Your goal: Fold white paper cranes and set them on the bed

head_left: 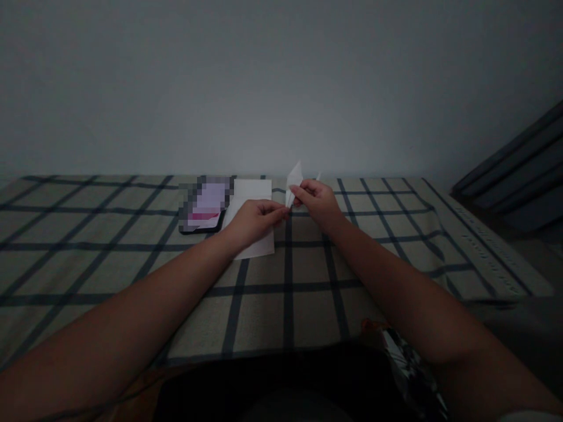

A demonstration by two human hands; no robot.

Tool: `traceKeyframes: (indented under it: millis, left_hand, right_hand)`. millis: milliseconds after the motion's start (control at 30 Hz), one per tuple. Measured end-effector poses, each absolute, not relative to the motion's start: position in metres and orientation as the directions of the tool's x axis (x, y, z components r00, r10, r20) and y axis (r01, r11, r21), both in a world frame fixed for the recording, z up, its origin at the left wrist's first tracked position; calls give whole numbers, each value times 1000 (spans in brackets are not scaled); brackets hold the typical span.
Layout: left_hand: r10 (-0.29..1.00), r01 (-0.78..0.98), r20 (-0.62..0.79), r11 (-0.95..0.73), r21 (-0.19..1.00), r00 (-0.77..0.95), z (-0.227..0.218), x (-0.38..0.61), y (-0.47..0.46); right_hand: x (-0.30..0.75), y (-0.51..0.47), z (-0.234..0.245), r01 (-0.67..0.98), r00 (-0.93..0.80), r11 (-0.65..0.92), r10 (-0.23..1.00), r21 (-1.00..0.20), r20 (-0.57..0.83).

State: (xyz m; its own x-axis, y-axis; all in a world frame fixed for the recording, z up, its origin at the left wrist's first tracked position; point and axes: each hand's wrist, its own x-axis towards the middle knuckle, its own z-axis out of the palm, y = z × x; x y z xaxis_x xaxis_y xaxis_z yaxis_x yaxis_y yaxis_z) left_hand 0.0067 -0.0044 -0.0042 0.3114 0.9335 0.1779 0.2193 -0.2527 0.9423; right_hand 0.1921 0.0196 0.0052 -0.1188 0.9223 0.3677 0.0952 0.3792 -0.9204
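Observation:
A small folded white paper figure (294,176) stands up between my hands above the tablecloth, one pointed flap upward. My right hand (317,199) is closed on it, thumb and fingers pinching its middle. Another thin white tip pokes out behind the right knuckles. My left hand (259,220) is closed too, its thumb and fingertips pinching the figure's narrow lower end. Under and behind the left hand lies a white sheet of paper (255,189), partly covered by that hand. The folds between my fingers are hidden.
A phone (211,202) with a lit, partly blurred screen lies left of the sheet. The checked tablecloth (264,305) covers the table, with printed lettering near its right edge. A pale wall (281,88) rises behind. Dark slanted panels (519,176) stand at right.

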Motion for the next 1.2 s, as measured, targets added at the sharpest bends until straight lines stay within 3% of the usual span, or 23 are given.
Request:
traceKeyframes:
  millis: [233, 700, 1000, 1200]
  left_hand:
    - [933, 200, 172, -243, 949, 315, 1, 7, -5]
    - [944, 167, 248, -287, 943, 219, -2, 7, -3]
    - [959, 174, 193, -230, 958, 208, 2, 7, -6]
    - [954, 139, 244, -270, 953, 175, -1, 7, -3]
  right_hand:
    - [190, 22, 0, 65, -117, 373, 924, -926, 364]
    - [196, 17, 7, 175, -241, 445, 884, -878, 400]
    - [195, 15, 10, 157, -290, 398, 894, -904, 343]
    - [197, 15, 11, 177, -338, 371, 893, -912, 297]
